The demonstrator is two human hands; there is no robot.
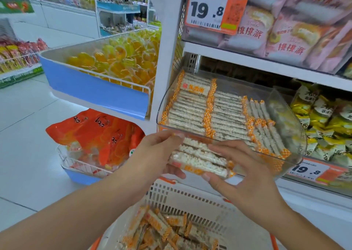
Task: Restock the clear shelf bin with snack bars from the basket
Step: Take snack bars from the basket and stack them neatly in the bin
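The left hand [162, 150] and right hand [245, 171] grip a stack of snack bars [200, 160] from both ends, just near the clear shelf bin [297, 135]. The operator should keep the stack level, lift it over the near rim, and align it with the existing rows.

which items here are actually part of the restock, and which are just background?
Job:
- clear shelf bin, part filled with bars
- stack of snack bars, held by left hand and right hand
- basket holding more bars

Background:
- yellow candy bin
- orange packets
- pink cake packs
- price tag
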